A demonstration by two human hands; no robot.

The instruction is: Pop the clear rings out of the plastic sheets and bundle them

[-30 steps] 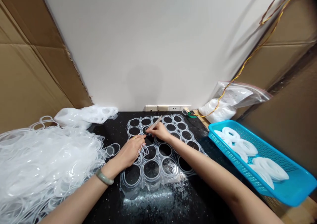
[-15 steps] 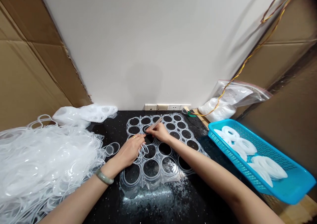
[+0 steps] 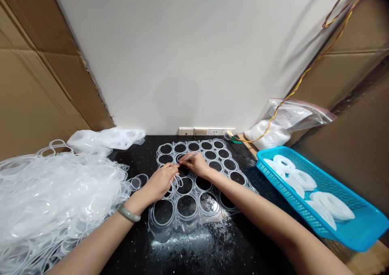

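We view from above a transparent plastic sheet punched with rows of round openings [image 3: 192, 194], lying flat on a black speckled countertop [image 3: 127, 161]. The left hand [image 3: 159, 184] and right hand [image 3: 197, 164] rest side by side over the middle of the sheet, their fingertips nearly meeting. The thumb and forefinger of the right hand [image 3: 189, 161] close in a pinch on a slim pale pointed tool [image 3: 191, 157], whose tip lies at the edge of an opening in the sheet's upper rows. The fingers of the left hand [image 3: 170, 167] extend toward the right hand, just below that same opening, and a few loose clear plastic loops [image 3: 178, 182] curl beside them; we cannot tell whether these fingers grip anything. A pale green bangle [image 3: 129, 213] circles the left wrist. To the left of the sheet lies a large heap of clear plastic rings [image 3: 54, 198], and a single clear ring [image 3: 135, 183] sits just beside the left hand. To the right, a bright blue rectangular plastic basket [image 3: 322, 198] holds white coils of rings [image 3: 330, 206], well apart from both hands.
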